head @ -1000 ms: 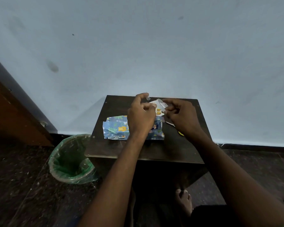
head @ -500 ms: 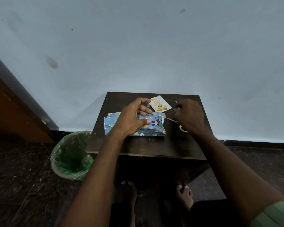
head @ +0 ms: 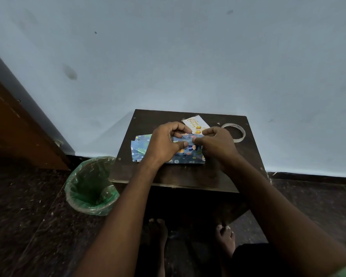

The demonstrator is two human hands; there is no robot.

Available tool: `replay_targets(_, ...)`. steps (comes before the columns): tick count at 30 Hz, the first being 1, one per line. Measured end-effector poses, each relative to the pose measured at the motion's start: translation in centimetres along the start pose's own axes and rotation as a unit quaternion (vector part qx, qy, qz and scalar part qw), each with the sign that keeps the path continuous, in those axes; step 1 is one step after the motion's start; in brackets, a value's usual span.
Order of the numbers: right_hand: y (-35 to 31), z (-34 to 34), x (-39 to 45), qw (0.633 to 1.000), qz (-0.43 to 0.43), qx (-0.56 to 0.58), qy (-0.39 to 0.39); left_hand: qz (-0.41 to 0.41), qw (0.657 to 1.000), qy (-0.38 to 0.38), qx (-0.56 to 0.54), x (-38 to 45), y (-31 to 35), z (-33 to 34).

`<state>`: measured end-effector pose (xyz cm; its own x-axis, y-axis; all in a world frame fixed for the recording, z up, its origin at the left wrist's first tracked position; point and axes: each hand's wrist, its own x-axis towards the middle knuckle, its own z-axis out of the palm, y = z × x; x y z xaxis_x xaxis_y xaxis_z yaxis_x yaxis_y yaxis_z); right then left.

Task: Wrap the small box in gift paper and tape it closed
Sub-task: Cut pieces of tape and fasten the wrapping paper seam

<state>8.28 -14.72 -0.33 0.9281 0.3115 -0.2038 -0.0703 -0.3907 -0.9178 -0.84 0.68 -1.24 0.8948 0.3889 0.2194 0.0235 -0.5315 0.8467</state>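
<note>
Both hands are on the job: left hand [head: 164,142] and right hand [head: 216,144] pinch the blue gift paper [head: 180,154] between them, folded over what I guess is the box, hidden underneath. Tape roll [head: 234,132] sits just past my right hand. Looks mid-wrap to me, taping still left.

The table [head: 188,176] looks like dark wood with a smooth, slightly shiny top. On it, the gift paper [head: 180,154] is thin printed paper, a little glossy, under both hands. Behind it lies a white paper card [head: 195,122], matt. At the table's right back corner, the tape roll [head: 235,131] seems clear glossy plastic. Left of the table, the bin [head: 91,188] has a thin, shiny green plastic liner.
</note>
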Motion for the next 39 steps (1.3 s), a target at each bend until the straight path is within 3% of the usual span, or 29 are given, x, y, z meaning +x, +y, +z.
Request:
replay_targets(8,-0.1,0.6,0.1,0.986,0.08,0.144,-0.025,-0.001,1.0,0.007,-0.008,0.0,0.1,0.1)
replay_targets(14,0.1,0.9,0.2,0.982,0.088,0.165,-0.001,0.004,1.0,0.007,0.01,0.1,-0.6,0.2)
replay_targets(17,0.7,1.0,0.8,0.989,0.085,0.123,0.009,0.013,1.0,0.01,0.017,0.2,-0.9,0.1)
replay_targets(19,0.9,0.9,0.9,0.999,0.027,0.02,0.04,0.024,0.999,0.008,0.02,0.3,-1.0,0.1)
replay_targets(21,0.8,0.6,0.5,0.986,-0.09,-0.112,0.089,0.026,0.999,0.006,0.017,0.4,-1.1,0.0)
replay_targets(24,-0.4,-0.2,-0.1,0.968,-0.209,-0.114,0.08,0.022,1.0,0.004,0.012,0.5,-1.3,0.0)
replay_targets(29,-1.2,-0.7,-0.4,0.971,-0.218,-0.093,-0.022,0.016,1.0,-0.006,0.009,0.7,-1.5,0.0)
replay_targets(39,-1.2,-0.5,-0.3,0.953,-0.263,-0.152,0.003,0.001,1.0,-0.004,0.006,0.7,-1.4,-0.1)
